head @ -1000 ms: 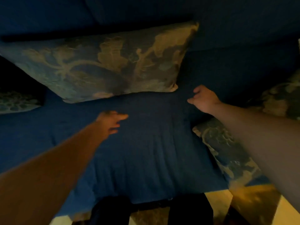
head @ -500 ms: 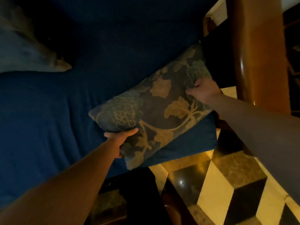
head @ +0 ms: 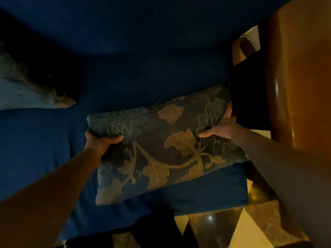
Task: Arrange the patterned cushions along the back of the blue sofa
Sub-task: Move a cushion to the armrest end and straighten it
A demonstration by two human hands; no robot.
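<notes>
A dark blue cushion with a gold leaf-and-vine pattern [head: 166, 151] is held over the right end of the blue sofa [head: 35, 149]. My left hand [head: 100, 140] grips its upper left corner, thumb on top. My right hand [head: 222, 127] grips its upper right edge. The cushion tilts, its lower edge near the seat's front. A second patterned cushion [head: 26, 93] leans against the sofa back at the far left, only partly in view. The room is dim.
A glossy wooden piece of furniture [head: 297, 77] stands right beside the sofa's right end. A tiled floor with pale and dark geometric tiles [head: 250, 224] lies below right. Something dark [head: 143, 235] sits at the bottom centre.
My view swung right from the first cushion. Both hands took hold of the gold-patterned cushion, lifted it and turned it more level; the left hand shifted to the upper left corner.
</notes>
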